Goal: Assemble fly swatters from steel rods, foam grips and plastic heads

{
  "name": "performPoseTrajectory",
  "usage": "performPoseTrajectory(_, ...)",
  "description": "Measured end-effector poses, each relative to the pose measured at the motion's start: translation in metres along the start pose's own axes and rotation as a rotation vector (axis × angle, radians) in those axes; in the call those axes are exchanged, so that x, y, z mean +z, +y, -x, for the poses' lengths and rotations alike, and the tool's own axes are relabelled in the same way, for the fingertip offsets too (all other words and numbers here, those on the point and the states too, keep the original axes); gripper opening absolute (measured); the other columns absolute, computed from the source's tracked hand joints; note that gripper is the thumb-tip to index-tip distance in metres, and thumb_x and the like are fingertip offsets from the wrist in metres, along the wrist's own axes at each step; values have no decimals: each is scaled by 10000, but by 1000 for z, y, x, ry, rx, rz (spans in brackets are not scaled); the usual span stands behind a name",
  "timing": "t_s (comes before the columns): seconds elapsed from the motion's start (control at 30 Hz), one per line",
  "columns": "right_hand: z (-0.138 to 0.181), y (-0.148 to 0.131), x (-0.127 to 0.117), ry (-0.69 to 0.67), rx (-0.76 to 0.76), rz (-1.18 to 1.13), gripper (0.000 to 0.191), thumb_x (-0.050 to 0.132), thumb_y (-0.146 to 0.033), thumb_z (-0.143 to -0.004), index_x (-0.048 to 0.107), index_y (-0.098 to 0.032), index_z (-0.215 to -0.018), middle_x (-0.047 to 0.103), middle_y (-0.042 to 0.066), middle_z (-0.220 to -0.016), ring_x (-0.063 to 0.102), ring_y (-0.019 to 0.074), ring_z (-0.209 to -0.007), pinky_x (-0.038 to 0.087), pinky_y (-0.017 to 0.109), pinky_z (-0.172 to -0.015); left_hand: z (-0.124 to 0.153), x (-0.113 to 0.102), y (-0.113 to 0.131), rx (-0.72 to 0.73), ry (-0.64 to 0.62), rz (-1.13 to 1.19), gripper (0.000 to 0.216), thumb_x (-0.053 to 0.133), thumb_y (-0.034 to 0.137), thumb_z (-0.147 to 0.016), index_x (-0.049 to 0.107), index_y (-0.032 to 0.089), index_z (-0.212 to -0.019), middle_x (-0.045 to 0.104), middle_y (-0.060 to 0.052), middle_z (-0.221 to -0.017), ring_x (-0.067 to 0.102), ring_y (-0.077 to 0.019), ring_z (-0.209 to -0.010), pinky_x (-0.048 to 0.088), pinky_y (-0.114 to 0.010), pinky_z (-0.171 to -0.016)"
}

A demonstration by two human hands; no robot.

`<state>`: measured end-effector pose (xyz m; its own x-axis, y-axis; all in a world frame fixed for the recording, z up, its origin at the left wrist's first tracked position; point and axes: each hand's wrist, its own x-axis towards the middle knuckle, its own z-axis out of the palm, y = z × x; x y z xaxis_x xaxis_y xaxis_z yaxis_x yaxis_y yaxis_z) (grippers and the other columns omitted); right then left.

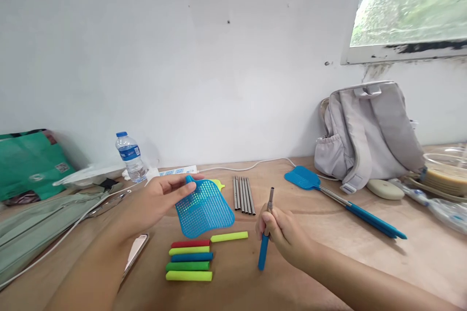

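My left hand [160, 199] holds a blue mesh fly-swatter head [204, 210] by its top edge, just above the wooden table [328, 243]. A yellow swatter head [219, 184] peeks out behind it. My right hand [284, 235] is closed round a rod [266, 228] with a metal upper end and a blue handle sleeve, held nearly upright. Between the hands lie several metal rods [243, 195] in a row. Several coloured handle sleeves [189, 260] lie in front, red, yellow-green, blue and green, with one more yellow-green sleeve [229, 236] apart.
An assembled blue fly swatter [343, 202] lies at the right, near a grey backpack [368, 133] against the wall. A water bottle [130, 156], a white power strip [177, 171], a green bag [31, 163], a phone [135, 251] and grey cloth [40, 228] sit left.
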<state>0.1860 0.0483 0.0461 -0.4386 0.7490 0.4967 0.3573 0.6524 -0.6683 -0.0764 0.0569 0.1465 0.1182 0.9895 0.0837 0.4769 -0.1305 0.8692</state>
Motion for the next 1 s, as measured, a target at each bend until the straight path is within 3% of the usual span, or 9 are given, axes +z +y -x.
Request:
performPoseTrajectory(0.17,-5,-22,-24,-107,-36,70,338,224,-361,-936,414,-194,-711,511,-1,-629,471,112,-564,356,227,-536,19,15,17,112,-114,-208,444,517,533,-733,617,258,-1066,653,-25,-998,568,-259,-947,487,-355,-776)
performPoseTrajectory(0.33,-4,-49,-53,-235,-180,374,256,269,-354,-923,428,-204,-790,531,5,-662,459,128,-555,296,236,-509,40,38,31,434,-120,-592,308,383,398,-857,554,322,-1102,607,5,-1072,530,-199,-998,445,-304,-828)
performPoseTrajectory(0.47,-1,-62,-62,-162,-341,593,207,278,-267,-920,476,-206,-917,559,10,-670,482,141,-563,281,252,-511,53,52,41,594,-217,-744,226,386,334,-860,552,300,-1010,604,3,-968,525,-177,-920,433,-293,-805)
performPoseTrajectory(0.67,-2,-67,-62,-89,-418,746,219,330,-259,-905,543,-208,-909,552,7,-626,474,129,-537,290,261,-500,57,55,44,605,-247,-793,159,382,298,-855,530,268,-807,591,0,-852,510,-172,-785,421,-310,-739)
performPoseTrajectory(1.0,0,-68,-58,-21,-492,753,222,389,-270,-900,603,-223,-861,584,6,-577,497,127,-492,289,270,-445,53,67,41,794,-130,-1035,182,375,205,-811,496,243,-680,556,-23,-731,443,-189,-640,348,-349,-621)
